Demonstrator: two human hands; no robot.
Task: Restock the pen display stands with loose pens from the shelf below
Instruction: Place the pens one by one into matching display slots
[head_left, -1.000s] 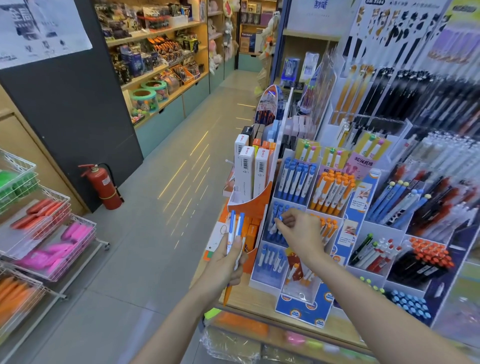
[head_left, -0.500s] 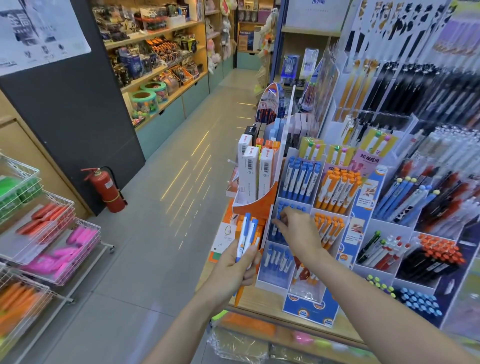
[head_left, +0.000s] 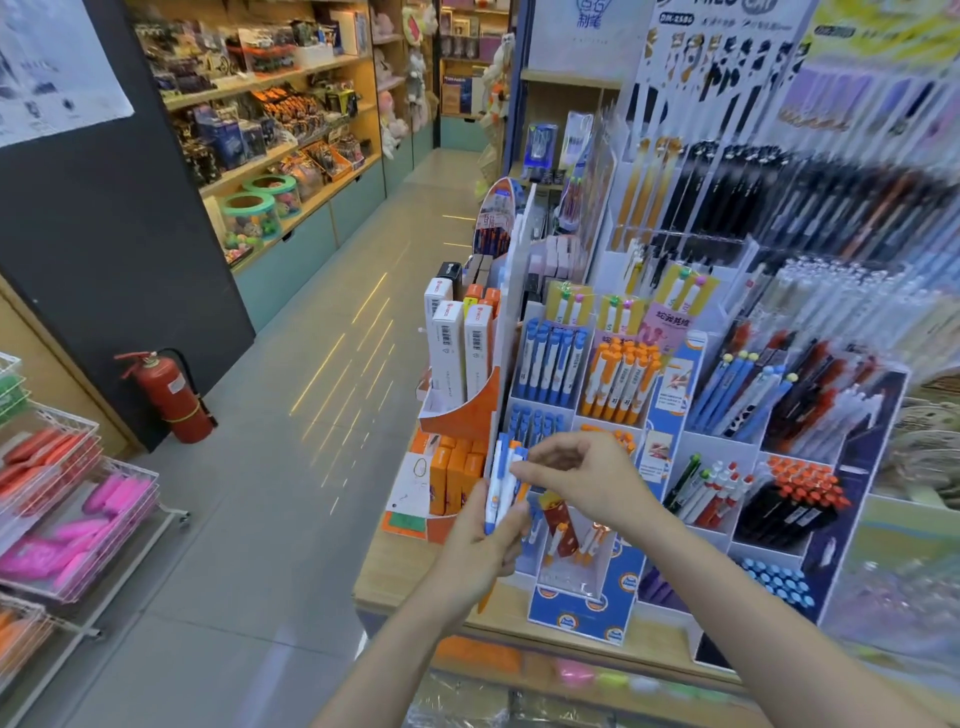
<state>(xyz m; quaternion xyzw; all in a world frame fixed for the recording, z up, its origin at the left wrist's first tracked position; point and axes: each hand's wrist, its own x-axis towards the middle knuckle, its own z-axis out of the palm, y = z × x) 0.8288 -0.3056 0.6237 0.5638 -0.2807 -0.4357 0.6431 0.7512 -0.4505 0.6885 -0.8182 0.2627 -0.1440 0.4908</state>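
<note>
My left hand (head_left: 480, 545) grips a small bundle of loose pens (head_left: 503, 486), white with blue and orange ends, held upright in front of the tiered pen display stand (head_left: 582, 616). My right hand (head_left: 587, 480) reaches over to the top of that bundle, its fingertips pinching one of the pens. Behind my hands the stand's upper pockets hold blue pens (head_left: 550, 364) and orange pens (head_left: 621, 379). The middle blue pocket (head_left: 535, 421) is partly hidden by my right hand.
Orange and white boxes (head_left: 460, 353) stand left of the stand on the wooden shelf (head_left: 395, 571). More pen racks (head_left: 779, 467) fill the right. A fire extinguisher (head_left: 171, 395) and wire baskets (head_left: 78, 525) line the aisle's left side.
My right hand has left the middle blue pocket and come down to the bundle. My left hand has lifted the pens up and rightward toward the stand.
</note>
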